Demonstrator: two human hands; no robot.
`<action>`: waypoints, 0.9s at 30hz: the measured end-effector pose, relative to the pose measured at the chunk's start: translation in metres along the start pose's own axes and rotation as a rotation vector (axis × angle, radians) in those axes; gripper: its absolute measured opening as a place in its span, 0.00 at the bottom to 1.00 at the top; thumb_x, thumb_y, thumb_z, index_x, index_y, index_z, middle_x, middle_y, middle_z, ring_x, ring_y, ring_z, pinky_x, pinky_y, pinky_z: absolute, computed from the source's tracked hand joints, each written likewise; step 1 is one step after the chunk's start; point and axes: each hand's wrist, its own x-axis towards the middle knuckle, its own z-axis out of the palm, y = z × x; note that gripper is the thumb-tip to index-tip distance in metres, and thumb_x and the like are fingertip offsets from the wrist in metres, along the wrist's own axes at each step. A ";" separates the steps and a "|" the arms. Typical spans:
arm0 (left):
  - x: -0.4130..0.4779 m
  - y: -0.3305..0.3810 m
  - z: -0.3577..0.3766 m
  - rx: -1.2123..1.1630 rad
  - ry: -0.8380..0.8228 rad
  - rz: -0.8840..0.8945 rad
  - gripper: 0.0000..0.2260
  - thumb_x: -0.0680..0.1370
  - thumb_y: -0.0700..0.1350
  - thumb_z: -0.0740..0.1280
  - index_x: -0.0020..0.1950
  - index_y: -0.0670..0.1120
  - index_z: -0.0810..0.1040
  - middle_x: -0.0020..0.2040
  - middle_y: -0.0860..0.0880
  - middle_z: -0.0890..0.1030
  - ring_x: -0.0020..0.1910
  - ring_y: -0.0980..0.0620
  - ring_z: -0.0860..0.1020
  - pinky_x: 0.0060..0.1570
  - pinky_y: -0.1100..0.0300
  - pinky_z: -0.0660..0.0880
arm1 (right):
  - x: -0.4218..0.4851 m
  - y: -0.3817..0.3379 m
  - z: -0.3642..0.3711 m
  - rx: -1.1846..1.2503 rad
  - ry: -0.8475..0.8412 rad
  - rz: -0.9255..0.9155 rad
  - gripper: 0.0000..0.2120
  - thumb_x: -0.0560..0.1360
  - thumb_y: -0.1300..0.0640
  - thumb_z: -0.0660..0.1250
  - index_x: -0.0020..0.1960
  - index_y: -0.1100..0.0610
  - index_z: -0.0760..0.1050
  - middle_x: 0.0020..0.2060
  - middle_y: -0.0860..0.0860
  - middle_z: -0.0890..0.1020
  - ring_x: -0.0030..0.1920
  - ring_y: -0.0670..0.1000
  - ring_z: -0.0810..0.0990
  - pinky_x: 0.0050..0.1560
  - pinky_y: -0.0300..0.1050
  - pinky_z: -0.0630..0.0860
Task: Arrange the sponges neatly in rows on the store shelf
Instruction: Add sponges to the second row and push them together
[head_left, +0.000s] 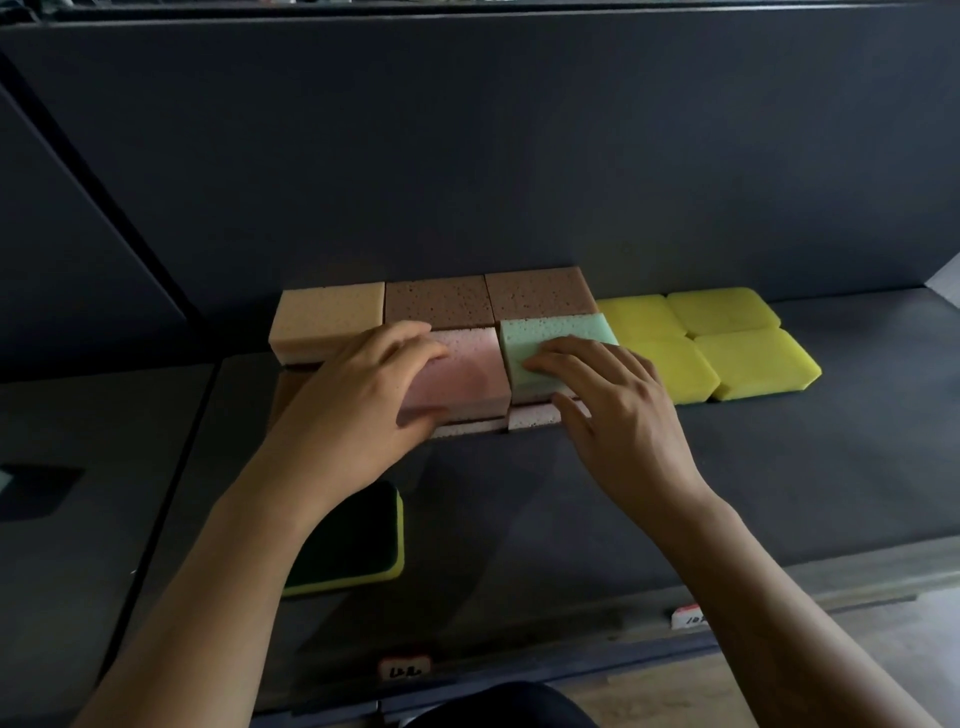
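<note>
Sponges lie in rows on the dark shelf (675, 467). At the back sit a tan sponge (327, 314) and two brown sponges (439, 304). In front, my left hand (358, 400) grips a pink sponge (467, 374), fingers on its top and thumb at its front edge. My right hand (613, 405) holds a mint green sponge (550, 335) beside it, fingers on top, thumb at the front. Both sponges rest on lower sponges whose pale edges show beneath. Several yellow sponges (748, 364) lie in a block to the right.
A dark green scouring sponge with a yellow edge (358, 540) lies alone near the shelf front, under my left forearm. Price tags (408, 667) sit on the shelf's front rail. The shelf's back wall rises right behind the rows. A divider line runs at the left.
</note>
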 end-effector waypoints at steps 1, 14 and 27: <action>0.001 0.001 0.000 0.001 0.000 -0.004 0.26 0.74 0.49 0.72 0.71 0.53 0.70 0.74 0.55 0.65 0.70 0.54 0.66 0.62 0.63 0.59 | 0.000 0.000 0.000 -0.003 -0.002 0.000 0.16 0.75 0.62 0.71 0.62 0.52 0.78 0.62 0.49 0.80 0.62 0.51 0.76 0.64 0.41 0.64; 0.004 0.008 0.013 0.064 -0.019 0.049 0.30 0.74 0.47 0.72 0.75 0.54 0.66 0.77 0.51 0.62 0.76 0.51 0.59 0.71 0.53 0.57 | 0.001 0.001 -0.002 -0.034 -0.059 0.004 0.20 0.72 0.56 0.74 0.63 0.52 0.77 0.63 0.49 0.78 0.66 0.52 0.73 0.64 0.46 0.67; 0.009 0.013 0.028 0.105 0.061 0.037 0.29 0.72 0.40 0.74 0.72 0.50 0.71 0.73 0.45 0.69 0.73 0.44 0.66 0.68 0.44 0.68 | 0.004 0.004 -0.001 -0.003 -0.042 -0.016 0.15 0.76 0.53 0.71 0.62 0.50 0.77 0.62 0.46 0.78 0.66 0.50 0.73 0.63 0.43 0.64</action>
